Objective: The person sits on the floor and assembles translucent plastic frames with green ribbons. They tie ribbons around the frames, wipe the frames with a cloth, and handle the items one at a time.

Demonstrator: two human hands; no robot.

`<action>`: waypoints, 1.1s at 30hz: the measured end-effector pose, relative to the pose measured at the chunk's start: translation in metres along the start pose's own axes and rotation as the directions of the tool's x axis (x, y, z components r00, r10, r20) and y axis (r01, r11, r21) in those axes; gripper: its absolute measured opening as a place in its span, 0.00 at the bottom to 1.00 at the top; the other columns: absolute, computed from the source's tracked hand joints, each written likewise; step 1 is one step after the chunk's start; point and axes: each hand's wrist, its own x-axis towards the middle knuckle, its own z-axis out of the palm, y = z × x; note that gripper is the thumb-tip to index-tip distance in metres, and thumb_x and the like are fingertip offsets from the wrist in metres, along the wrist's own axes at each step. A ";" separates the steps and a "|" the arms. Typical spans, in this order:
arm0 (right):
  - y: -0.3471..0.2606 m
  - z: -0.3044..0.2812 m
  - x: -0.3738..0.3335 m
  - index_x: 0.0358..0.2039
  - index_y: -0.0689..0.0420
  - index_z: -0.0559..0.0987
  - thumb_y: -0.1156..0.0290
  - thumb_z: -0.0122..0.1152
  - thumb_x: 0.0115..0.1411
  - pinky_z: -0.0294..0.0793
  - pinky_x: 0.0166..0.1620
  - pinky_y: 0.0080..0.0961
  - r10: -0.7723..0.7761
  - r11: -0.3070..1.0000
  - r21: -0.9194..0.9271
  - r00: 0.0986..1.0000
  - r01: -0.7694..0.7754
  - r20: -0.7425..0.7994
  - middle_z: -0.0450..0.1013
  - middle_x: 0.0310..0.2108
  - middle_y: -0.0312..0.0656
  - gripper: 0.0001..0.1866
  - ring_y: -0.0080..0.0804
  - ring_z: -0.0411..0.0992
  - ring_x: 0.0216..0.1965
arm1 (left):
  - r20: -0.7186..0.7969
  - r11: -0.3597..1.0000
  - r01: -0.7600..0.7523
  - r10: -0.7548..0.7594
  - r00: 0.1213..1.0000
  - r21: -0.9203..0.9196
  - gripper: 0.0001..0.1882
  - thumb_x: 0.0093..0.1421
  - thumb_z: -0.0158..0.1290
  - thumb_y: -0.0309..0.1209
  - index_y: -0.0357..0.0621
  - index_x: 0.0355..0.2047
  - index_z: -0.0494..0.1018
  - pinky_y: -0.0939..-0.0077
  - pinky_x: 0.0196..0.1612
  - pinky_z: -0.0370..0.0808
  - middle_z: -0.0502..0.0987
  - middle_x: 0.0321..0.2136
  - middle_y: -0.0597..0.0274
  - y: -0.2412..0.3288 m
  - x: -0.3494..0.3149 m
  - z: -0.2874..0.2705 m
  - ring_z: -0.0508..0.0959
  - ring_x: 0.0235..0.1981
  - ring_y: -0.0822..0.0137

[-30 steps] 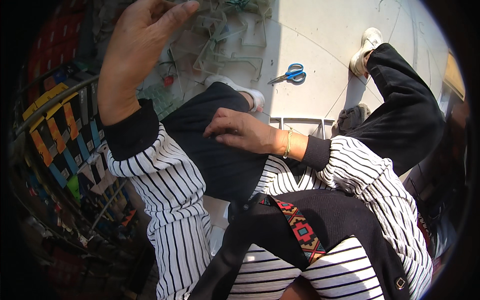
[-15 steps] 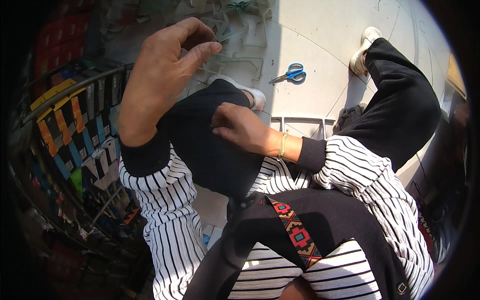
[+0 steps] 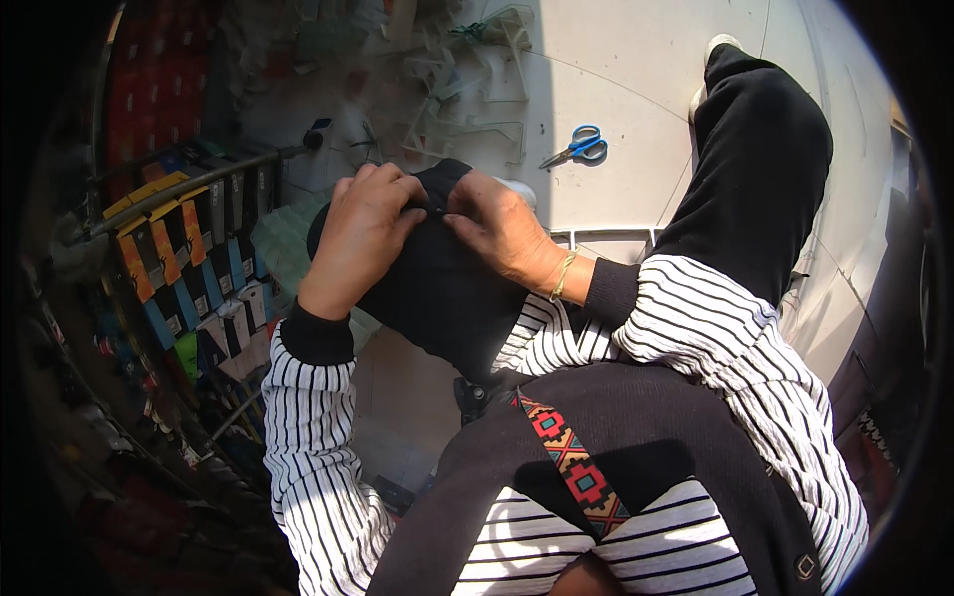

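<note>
The black trouser leg [image 3: 437,298] over the person's bent left knee lies beneath both hands, near the middle of the view, its raised thigh giving them a firm surface to meet on. The left hand [image 3: 363,228] comes in from the left and the right hand [image 3: 502,226] from the right, their fingertips facing each other just apart over the dark cloth near the knee. The fingers of each hand are curled, with thumb and forefinger drawn close as in a pinch; whether they are clamped on the cloth or on some small dark thing I cannot tell, since black against black hides it. Facing tips like these would suit steadying something small from two sides. A pale bracelet [image 3: 564,276] circles the right wrist. Just beyond the knee, clear angular pieces [image 3: 487,79] lie piled on the floor [image 3: 626,94], and blue-handled scissors [image 3: 584,147] lie apart in the sunlit part, away from both hands. A greenish translucent sheet [image 3: 278,243] sits beside the knee. Left of it a rack [image 3: 189,184] hung with colourful packages crowds the left arm's side, while the right trouser leg [image 3: 755,159] stretches outward, bounding the other side.
</note>
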 end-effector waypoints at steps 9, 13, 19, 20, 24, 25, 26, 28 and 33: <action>0.024 0.001 0.015 0.35 0.63 0.75 0.72 0.57 0.55 0.69 0.39 0.26 0.142 0.920 0.326 0.959 -0.220 0.247 0.73 0.31 0.46 0.09 0.34 0.72 0.33 | -0.047 0.998 -0.066 0.065 0.997 -0.007 0.07 0.46 0.55 0.22 0.42 0.28 0.71 0.69 0.41 0.62 0.68 0.29 0.61 0.000 0.002 0.004 0.69 0.38 0.61; 0.033 0.007 0.015 0.33 0.64 0.75 0.72 0.56 0.54 0.70 0.38 0.27 0.107 0.927 0.316 0.952 -0.200 0.288 0.73 0.30 0.46 0.09 0.35 0.72 0.31 | -0.019 0.999 -0.052 0.052 0.998 0.001 0.08 0.45 0.55 0.22 0.42 0.28 0.71 0.70 0.42 0.62 0.68 0.30 0.61 0.001 0.002 0.005 0.69 0.38 0.61; 0.036 0.013 0.012 0.33 0.63 0.73 0.73 0.56 0.54 0.69 0.37 0.24 0.039 0.987 0.151 0.996 -0.052 0.086 0.72 0.28 0.43 0.08 0.28 0.70 0.31 | -0.003 1.000 -0.002 0.002 1.000 -0.006 0.07 0.49 0.54 0.24 0.41 0.30 0.73 0.68 0.42 0.63 0.69 0.31 0.60 0.002 0.004 0.012 0.69 0.39 0.60; 0.036 0.013 0.012 0.33 0.63 0.73 0.73 0.56 0.54 0.69 0.37 0.24 0.074 0.983 0.161 0.996 -0.082 0.058 0.72 0.28 0.43 0.08 0.28 0.69 0.31 | -0.007 1.000 0.018 -0.018 1.000 -0.026 0.06 0.50 0.54 0.25 0.41 0.30 0.73 0.68 0.42 0.63 0.69 0.31 0.60 0.001 0.004 0.013 0.69 0.39 0.59; 0.037 0.010 0.013 0.33 0.63 0.73 0.71 0.54 0.55 0.68 0.36 0.22 0.123 0.957 0.252 0.988 -0.143 0.094 0.71 0.28 0.40 0.08 0.24 0.67 0.31 | 0.067 0.997 0.057 -0.061 0.996 0.055 0.07 0.51 0.53 0.26 0.39 0.31 0.72 0.68 0.44 0.65 0.70 0.32 0.58 -0.003 0.010 0.013 0.70 0.39 0.58; 0.037 0.008 0.013 0.34 0.63 0.73 0.71 0.54 0.55 0.67 0.36 0.21 0.149 0.945 0.276 0.981 -0.178 0.122 0.71 0.28 0.39 0.09 0.23 0.67 0.31 | 0.086 0.996 0.051 -0.057 0.995 0.076 0.07 0.52 0.53 0.27 0.38 0.31 0.72 0.67 0.43 0.65 0.70 0.32 0.58 -0.004 0.012 0.014 0.70 0.39 0.58; 0.037 0.007 0.014 0.34 0.63 0.74 0.70 0.54 0.56 0.67 0.36 0.20 0.178 0.930 0.298 0.972 -0.217 0.155 0.71 0.28 0.38 0.09 0.22 0.66 0.31 | 0.107 0.995 0.046 -0.056 0.993 0.092 0.07 0.52 0.53 0.27 0.38 0.30 0.72 0.67 0.43 0.66 0.70 0.32 0.58 -0.005 0.015 0.013 0.70 0.38 0.57; 0.038 0.004 0.016 0.34 0.63 0.74 0.69 0.55 0.55 0.66 0.36 0.19 0.202 0.907 0.331 0.958 -0.261 0.203 0.71 0.28 0.36 0.10 0.20 0.66 0.31 | 0.121 0.998 0.051 -0.054 0.991 0.025 0.07 0.52 0.53 0.27 0.36 0.30 0.72 0.67 0.41 0.67 0.71 0.31 0.56 -0.007 0.020 0.013 0.71 0.36 0.56; 0.036 0.004 0.022 0.35 0.62 0.75 0.68 0.55 0.54 0.66 0.37 0.17 0.256 0.858 0.361 0.914 -0.365 0.316 0.71 0.28 0.35 0.12 0.20 0.66 0.31 | 0.172 0.977 0.178 -0.156 0.973 -0.119 0.09 0.51 0.53 0.28 0.33 0.29 0.73 0.66 0.37 0.69 0.73 0.29 0.53 -0.011 0.025 0.012 0.73 0.32 0.55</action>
